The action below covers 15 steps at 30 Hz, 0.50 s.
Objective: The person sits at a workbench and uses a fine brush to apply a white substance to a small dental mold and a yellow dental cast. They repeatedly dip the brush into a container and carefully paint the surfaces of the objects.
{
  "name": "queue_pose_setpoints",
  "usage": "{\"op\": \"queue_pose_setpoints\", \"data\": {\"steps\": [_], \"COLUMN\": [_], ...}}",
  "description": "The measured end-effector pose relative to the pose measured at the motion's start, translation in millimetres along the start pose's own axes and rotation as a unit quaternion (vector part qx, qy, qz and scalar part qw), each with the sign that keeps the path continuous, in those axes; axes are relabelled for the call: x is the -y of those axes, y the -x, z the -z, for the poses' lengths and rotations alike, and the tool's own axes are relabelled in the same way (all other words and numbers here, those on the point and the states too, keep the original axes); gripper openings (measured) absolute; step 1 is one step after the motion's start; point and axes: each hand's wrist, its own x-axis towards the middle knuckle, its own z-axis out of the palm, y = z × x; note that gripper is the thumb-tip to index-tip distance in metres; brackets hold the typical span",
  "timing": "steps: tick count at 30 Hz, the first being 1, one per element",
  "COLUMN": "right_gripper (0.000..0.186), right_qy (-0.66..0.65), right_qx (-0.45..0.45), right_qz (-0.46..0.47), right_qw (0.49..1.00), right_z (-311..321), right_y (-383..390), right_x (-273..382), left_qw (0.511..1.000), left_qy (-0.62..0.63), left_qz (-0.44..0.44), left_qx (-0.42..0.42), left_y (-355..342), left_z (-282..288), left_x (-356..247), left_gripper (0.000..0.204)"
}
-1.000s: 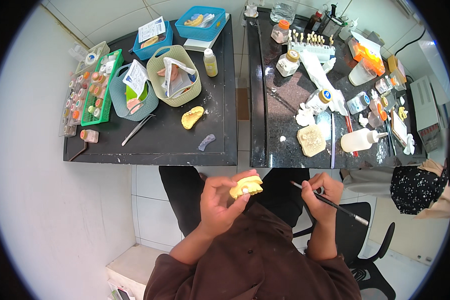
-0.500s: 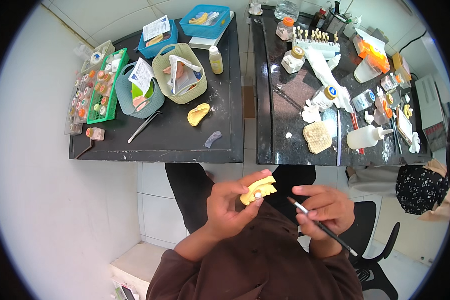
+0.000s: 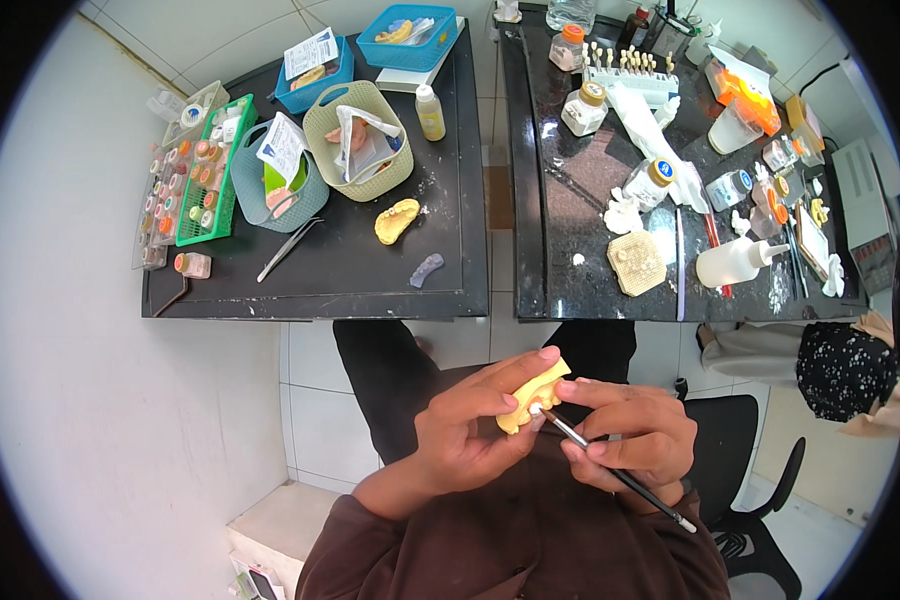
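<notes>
My left hand [image 3: 465,435] grips a yellow dental cast [image 3: 538,382] low in the middle, above my lap. A small white piece [image 3: 536,409] sits among the cast's teeth. My right hand [image 3: 630,435] is closed on a thin black-handled brush [image 3: 653,500], its tip at the white piece and a fingertip resting on the cast. On the left table lie another yellow cast [image 3: 394,222], a grey-blue curved piece [image 3: 426,270] and tweezers [image 3: 286,251].
The left table [image 3: 370,305] holds baskets [image 3: 357,175], a tray of small jars [image 3: 210,175] and a bottle [image 3: 430,115]. The right worktop [image 3: 570,308] carries jars, a square tan plate [image 3: 635,263] and a squeeze bottle [image 3: 727,264]. Another person [image 3: 840,365] is at right, beside a chair [image 3: 725,440].
Both hands have moved lower, and the cast is tilted further. My right hand has come leftward, bringing the brush tip and a finger onto the cast.
</notes>
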Motion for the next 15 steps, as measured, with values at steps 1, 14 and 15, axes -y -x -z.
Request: {"op": "queue_pose_setpoints", "data": {"steps": [1,14,15], "right_gripper": [0.037,0.033,0.033], "right_qy": [0.004,-0.005,-0.012], "right_qx": [0.002,-0.002,-0.002], "right_qz": [0.002,-0.009,-0.012], "right_qw": [1.000,1.000,1.000], "right_z": [0.1,-1.2,-0.9], "right_y": [-0.1,-2.5,-2.8], "right_x": [0.4,8.2,8.8], "left_qw": [1.000,1.000,1.000], "left_qy": [-0.004,-0.012,-0.010], "left_qz": [-0.002,0.000,-0.003], "left_qx": [0.002,0.010,0.009], "left_y": [0.0,-1.3,-1.6], "left_z": [0.4,2.9,2.8], "left_x": [-0.5,-7.2,-7.4], "left_gripper": [0.041,0.042,0.042]}}
